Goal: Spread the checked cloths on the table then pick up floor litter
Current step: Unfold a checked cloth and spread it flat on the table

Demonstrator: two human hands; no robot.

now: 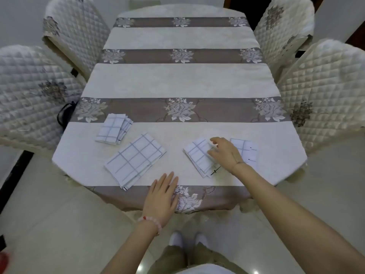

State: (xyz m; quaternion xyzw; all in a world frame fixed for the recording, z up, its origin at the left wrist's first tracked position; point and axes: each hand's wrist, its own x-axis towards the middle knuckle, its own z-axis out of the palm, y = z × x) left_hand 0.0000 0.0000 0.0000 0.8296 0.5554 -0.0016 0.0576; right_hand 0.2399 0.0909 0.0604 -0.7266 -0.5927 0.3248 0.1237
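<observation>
Several folded white cloths with grey checks lie on the near part of the table (183,86). A small folded stack (113,129) sits at the left. A larger half-folded cloth (135,160) lies just right of it. A third folded cloth (199,156) is under the fingertips of my right hand (224,153), whose fingers pinch its right edge. A fourth cloth (246,150) shows partly behind that hand. My left hand (161,196) rests flat on the table's near edge, fingers together, holding nothing.
Quilted cream chairs stand at both sides: near left (29,91), far left (75,28), near right (324,91), far right (286,22). A dark strap (64,113) hangs at the left table edge. A red object (4,260) lies on the pale floor at lower left.
</observation>
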